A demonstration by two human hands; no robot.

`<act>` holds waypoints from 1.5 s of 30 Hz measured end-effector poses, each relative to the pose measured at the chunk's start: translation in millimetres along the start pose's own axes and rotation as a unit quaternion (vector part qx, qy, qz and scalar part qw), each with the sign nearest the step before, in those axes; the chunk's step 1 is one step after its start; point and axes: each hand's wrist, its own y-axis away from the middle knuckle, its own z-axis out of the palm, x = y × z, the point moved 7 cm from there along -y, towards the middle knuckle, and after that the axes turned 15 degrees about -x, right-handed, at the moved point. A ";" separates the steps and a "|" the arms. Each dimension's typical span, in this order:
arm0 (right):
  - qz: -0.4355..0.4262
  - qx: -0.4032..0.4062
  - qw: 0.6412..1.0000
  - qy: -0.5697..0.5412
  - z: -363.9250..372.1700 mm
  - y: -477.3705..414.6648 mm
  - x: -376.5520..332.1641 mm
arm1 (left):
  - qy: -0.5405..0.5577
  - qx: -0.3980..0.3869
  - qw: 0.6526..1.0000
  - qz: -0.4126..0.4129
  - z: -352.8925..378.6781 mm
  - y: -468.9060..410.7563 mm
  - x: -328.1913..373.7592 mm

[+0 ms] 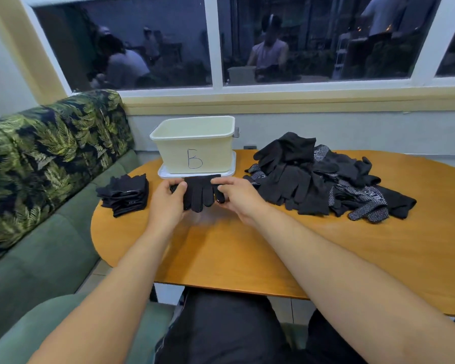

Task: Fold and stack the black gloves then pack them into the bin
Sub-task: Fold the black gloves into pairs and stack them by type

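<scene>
I hold one black glove (pixel 200 191) up over the table, its fingers hanging down toward me. My left hand (pixel 166 203) pinches its left edge and my right hand (pixel 237 197) pinches its right edge. Behind the glove stands a cream bin (pixel 195 145) marked "B", sitting on its white lid (pixel 168 173). A stack of folded black gloves (pixel 125 194) lies at the table's left end. A loose heap of black gloves (pixel 318 177), some with white dots, covers the right side.
The wooden oval table (pixel 247 248) stands against a wall under a window. A green sofa (pixel 45 232) with a leaf-print backrest runs along the left. My lap is below the table's near edge.
</scene>
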 end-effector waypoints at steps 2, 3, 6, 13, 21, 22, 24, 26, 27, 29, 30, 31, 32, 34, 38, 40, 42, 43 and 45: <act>0.004 -0.001 1.000 -0.016 4.1 -26.1 -5.4 | -0.001 0.004 1.000 -0.012 -10.1 -25.7 -1.6; 0.008 0.000 1.000 -0.023 5.5 -39.4 -6.3 | 0.001 0.003 1.000 -0.020 -14.1 -37.1 -3.3; 0.026 0.003 0.999 -0.030 10.6 -71.1 -2.8 | -0.026 -0.003 0.999 -0.045 -22.2 -60.6 -8.6; 0.069 0.019 0.997 0.004 9.0 -105.2 12.4 | -0.143 -0.014 0.988 -0.063 -24.6 -80.0 -39.3; 0.078 0.027 0.994 0.070 0.1 -112.3 33.4 | -0.226 -0.009 0.973 -0.046 -12.6 -81.5 -49.6; 0.068 0.021 0.992 0.102 -0.3 -114.0 34.2 | -0.234 -0.008 0.971 -0.041 -11.9 -82.3 -51.1; 0.046 0.017 0.983 0.176 -1.6 -116.8 34.3 | -0.261 -0.007 0.965 -0.038 -10.0 -84.2 -55.9; 0.027 0.030 0.967 0.253 -3.6 -115.1 29.2 | -0.307 -0.009 0.950 -0.056 -7.7 -83.3 -60.3; 0.022 0.039 0.957 0.285 -6.4 -113.2 26.4 | -0.339 -0.001 0.939 -0.059 -7.1 -80.3 -57.0; 0.012 0.051 0.949 0.312 -14.3 -106.7 20.5 | -0.408 0.025 0.913 0.008 -4.5 -74.6 -36.7; 0.008 0.056 0.947 0.315 -19.3 -102.5 18.6 | -0.432 0.015 0.899 0.064 1.7 -73.8 -24.8; 0.003 0.060 0.946 0.320 -24.6 -97.2 16.6 | -0.449 -0.020 0.886 0.111 11.7 -75.2 -16.6; 0.000 0.063 0.943 0.325 -29.9 -92.4 16.2 | -0.462 -0.072 0.874 0.130 23.3 -78.7 -13.7; -0.009 0.067 0.938 0.341 -38.5 -80.1 15.7 | -0.487 -0.158 0.854 0.093 42.2 -86.2 -22.1; -0.012 0.059 0.932 0.356 -53.4 -52.6 21.6 | -0.519 -0.207 0.829 0.013 55.5 -88.8 -51.4; -0.011 0.051 0.936 0.347 -59.3 -40.3 24.9 | -0.530 -0.202 0.823 0.015 56.3 -87.7 -54.2; -0.011 0.045 0.942 0.333 -62.6 -27.7 24.0 | -0.537 -0.199 0.819 0.015 56.5 -86.6 -52.5; -0.012 0.043 0.942 0.332 -63.8 -21.1 22.0 | -0.543 -0.194 0.817 0.015 56.8 -85.0 -50.3; -0.026 0.044 0.941 0.334 -67.4 -6.3 15.1 | -0.561 -0.168 0.810 0.036 59.5 -78.8 -42.0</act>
